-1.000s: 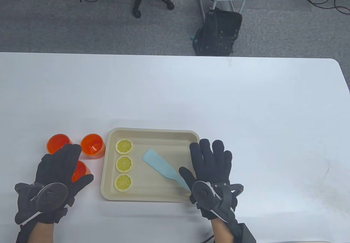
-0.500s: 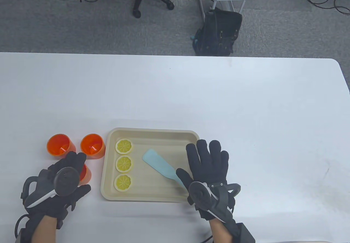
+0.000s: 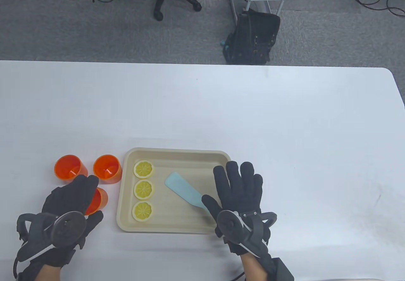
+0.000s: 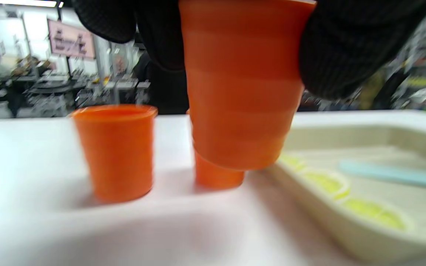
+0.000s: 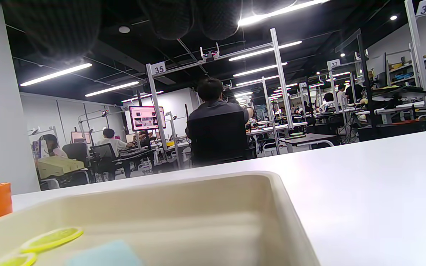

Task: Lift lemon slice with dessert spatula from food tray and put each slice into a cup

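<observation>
A: Where do the lemon slices lie?

B: Three lemon slices (image 3: 143, 190) sit in a column along the left side of the beige food tray (image 3: 177, 154) on the white tabletop (image 3: 202, 110). The pale blue dessert spatula (image 3: 185, 192) lies slantwise in the tray beside them, its blade toward the slices and its handle running under the right hand (image 3: 240, 195).

A: Has that hand taken the spatula?

B: The right hand hovers over the tray's right end with fingers spread and straight, its grip released.

A: And the left hand?

B: The left hand (image 3: 68, 205) has its grip closed around the nearest orange cup (image 4: 240, 81); the left wrist view shows fingers and thumb on either side of it and its base clear of the tabletop. Two more orange cups (image 3: 107, 168) stand upright beyond it, just left of the tray.
</observation>
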Tool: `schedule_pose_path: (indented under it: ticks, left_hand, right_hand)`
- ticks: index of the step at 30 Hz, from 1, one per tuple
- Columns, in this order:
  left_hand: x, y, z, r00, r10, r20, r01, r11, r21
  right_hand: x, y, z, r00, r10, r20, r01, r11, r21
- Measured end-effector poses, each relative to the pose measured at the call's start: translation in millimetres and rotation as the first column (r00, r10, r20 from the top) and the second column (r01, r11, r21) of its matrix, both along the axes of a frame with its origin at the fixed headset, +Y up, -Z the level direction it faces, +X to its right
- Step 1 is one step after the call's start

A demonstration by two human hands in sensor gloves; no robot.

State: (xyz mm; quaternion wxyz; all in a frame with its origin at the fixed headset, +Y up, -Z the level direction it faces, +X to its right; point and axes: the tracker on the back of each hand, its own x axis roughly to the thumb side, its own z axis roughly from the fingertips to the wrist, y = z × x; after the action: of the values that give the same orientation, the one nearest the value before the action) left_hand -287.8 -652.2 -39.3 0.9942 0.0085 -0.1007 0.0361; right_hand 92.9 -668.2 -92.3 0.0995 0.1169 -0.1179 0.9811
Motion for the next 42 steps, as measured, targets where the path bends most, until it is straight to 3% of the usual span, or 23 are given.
schedule_pose_path:
  ticks: [2,3,6,13,25,33,36,42]
  left_hand:
    - [6.7,0.6,2.3,0.998,0.038,0.049,-0.042,0.996,0.081]
    - [11.2,0.3,4.4,0.997,0.027,0.066,-0.038,0.985,0.171]
    - [21.6,0.0,8.8,0.997,-0.043,0.058,0.023,0.950,0.312]
    - [36.1,-8.6,6.9,0.987,0.028,0.161,-0.074,0.954,0.292]
    - [66.0,-17.7,10.1,0.912,0.153,0.381,-0.239,0.952,0.189]
    - [87.8,-24.3,15.0,0.853,0.182,0.489,-0.294,0.942,0.162]
    - [93.4,-23.9,18.4,0.855,0.143,0.498,-0.275,0.940,0.203]
    - [98.9,-25.0,18.2,0.833,0.130,0.538,-0.261,0.949,0.175]
  right_hand:
    - [-2.3,-0.2,0.7,1.000,0.009,-0.010,-0.009,1.000,-0.002]
    - [-3.7,-0.1,1.1,1.000,0.010,-0.017,-0.010,1.000,0.001]
    - [-6.3,1.1,3.4,0.999,0.009,-0.037,-0.009,1.000,-0.005]
    - [-16.0,3.7,11.8,0.993,0.011,-0.114,-0.010,1.000,0.006]
    - [-71.3,-0.7,46.5,0.872,0.076,-0.484,-0.074,0.997,0.024]
    - [-85.5,-6.3,51.3,0.830,0.052,-0.555,-0.082,0.996,-0.029]
    - [-85.7,-7.3,51.1,0.810,0.030,-0.586,-0.079,0.995,-0.058]
    - [-89.8,-8.6,53.3,0.771,-0.003,-0.636,-0.060,0.995,-0.077]
